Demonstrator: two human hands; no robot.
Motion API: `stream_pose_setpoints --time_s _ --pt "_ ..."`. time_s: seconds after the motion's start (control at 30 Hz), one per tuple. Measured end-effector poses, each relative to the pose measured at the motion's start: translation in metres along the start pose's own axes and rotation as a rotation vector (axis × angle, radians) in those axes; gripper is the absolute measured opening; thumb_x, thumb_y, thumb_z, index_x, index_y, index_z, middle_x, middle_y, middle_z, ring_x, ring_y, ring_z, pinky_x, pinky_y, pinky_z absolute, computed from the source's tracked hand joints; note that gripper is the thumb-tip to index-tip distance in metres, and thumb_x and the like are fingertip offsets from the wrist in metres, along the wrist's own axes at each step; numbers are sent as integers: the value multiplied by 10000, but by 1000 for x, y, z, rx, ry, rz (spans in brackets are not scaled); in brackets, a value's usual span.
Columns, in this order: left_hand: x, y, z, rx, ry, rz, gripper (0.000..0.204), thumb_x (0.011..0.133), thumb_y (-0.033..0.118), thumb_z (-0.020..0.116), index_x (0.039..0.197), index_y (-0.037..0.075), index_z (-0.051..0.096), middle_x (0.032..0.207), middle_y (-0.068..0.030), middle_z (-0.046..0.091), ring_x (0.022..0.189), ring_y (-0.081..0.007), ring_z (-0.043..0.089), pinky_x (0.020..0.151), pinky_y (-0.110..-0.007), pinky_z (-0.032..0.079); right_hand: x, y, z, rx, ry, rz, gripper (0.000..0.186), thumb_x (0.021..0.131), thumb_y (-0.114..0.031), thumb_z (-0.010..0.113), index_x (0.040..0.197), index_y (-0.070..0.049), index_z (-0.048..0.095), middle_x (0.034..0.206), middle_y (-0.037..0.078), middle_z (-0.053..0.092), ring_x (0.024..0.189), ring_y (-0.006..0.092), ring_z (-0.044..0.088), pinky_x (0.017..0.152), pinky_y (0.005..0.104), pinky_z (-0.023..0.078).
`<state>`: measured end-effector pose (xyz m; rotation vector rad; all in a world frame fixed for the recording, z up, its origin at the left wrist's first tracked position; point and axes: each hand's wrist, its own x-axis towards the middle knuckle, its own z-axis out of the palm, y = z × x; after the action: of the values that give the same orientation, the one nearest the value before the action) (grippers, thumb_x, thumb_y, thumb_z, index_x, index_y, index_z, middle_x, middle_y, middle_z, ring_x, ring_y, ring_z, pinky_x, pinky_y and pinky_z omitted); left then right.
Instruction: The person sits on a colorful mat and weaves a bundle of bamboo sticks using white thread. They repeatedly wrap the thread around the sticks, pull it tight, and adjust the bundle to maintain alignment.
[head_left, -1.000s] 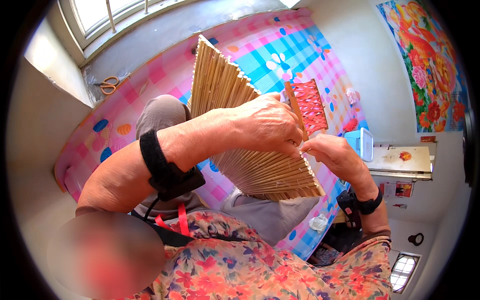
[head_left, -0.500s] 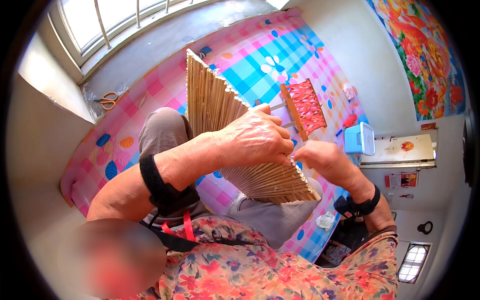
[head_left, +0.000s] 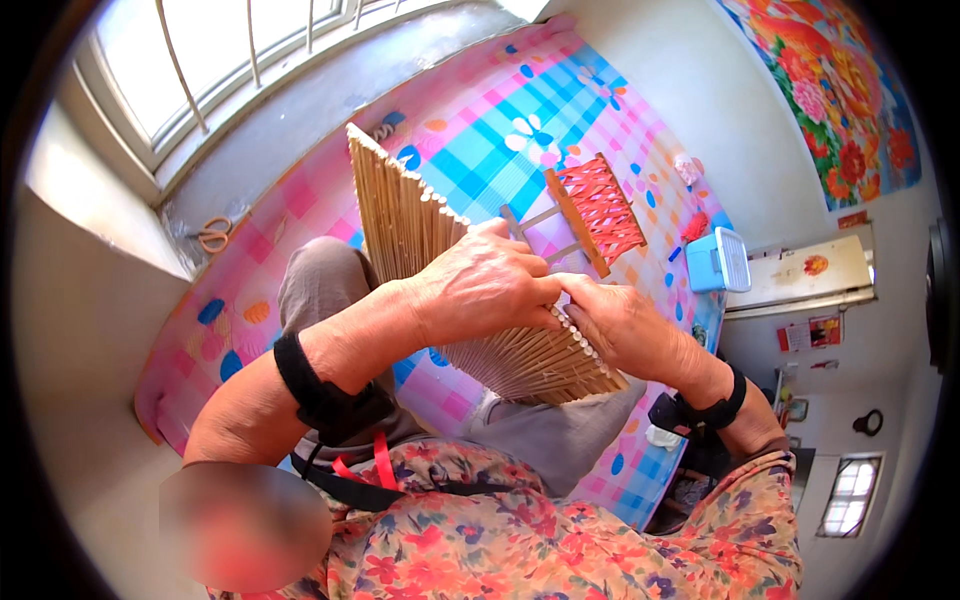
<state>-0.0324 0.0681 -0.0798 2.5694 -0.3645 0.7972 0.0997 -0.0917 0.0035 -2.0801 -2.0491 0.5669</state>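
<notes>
A stiff mat of thin tan stalks (head_left: 530, 360), their pale cut ends lined up along the far edge, lies across my lap and slants upward at the left. My left hand (head_left: 485, 280) is closed over the middle of that edge, thumb and fingertips pressed at the stalk ends. Right beside it, my right hand (head_left: 625, 320) has curled fingers that meet the left fingertips at the same edge. Whatever the right fingers pinch is too small or hidden to make out. My hands cover the middle of the mat's edge.
A small wooden stool with a red woven seat (head_left: 602, 215) lies beyond the mat on a pink and blue checked sheet (head_left: 480, 140). Farther right stands a blue box with a white lid (head_left: 715, 262). Scissors (head_left: 214, 235) rest near the windowsill; white crumpled cloth (head_left: 662, 437) lies at right.
My right hand has come left and up, from apart to touching my left fingertips at the mat's edge. The left hand keeps its hold. The whole view has shifted slightly.
</notes>
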Motion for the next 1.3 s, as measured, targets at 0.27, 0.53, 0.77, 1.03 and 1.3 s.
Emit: stream_pose_setpoints --time_s 0.27,0.53,0.77,1.03,1.3 --pt "16 3 -21 73 -271 123 232 867 347 613 951 131 610 759 -11 595 765 -196 602 726 -362 425 -59 -28 -25 -278 796 -157 74 853 -14 592 914 -16 634 822 123 612 779 264 624 650 358 499" --pt "48 24 -22 110 -54 141 179 829 249 673 892 92 615 774 -41 618 756 -232 621 696 -376 475 -74 -23 65 426 552 102 168 950 -153 561 861 -19 611 694 50 567 630 122 555 552 282 447" --pt "85 54 -13 244 25 -126 209 877 289 620 829 87 600 736 -82 611 705 -285 633 622 -398 504 -61 -5 27 679 773 284 260 933 -230 583 836 9 619 635 86 563 600 125 510 582 322 427" --pt "91 62 11 261 144 -185 162 878 251 609 855 90 600 757 -75 608 749 -268 637 631 -384 513 -51 26 27 788 777 243 269 931 -234 600 776 -16 620 589 -20 499 539 49 451 488 240 352" --pt "84 52 41 229 271 -389 205 895 276 614 922 74 617 849 -125 650 762 -326 634 636 -435 485 -42 33 32 1065 725 188 279 914 -233 602 728 -25 597 613 -46 481 588 51 424 534 262 377"
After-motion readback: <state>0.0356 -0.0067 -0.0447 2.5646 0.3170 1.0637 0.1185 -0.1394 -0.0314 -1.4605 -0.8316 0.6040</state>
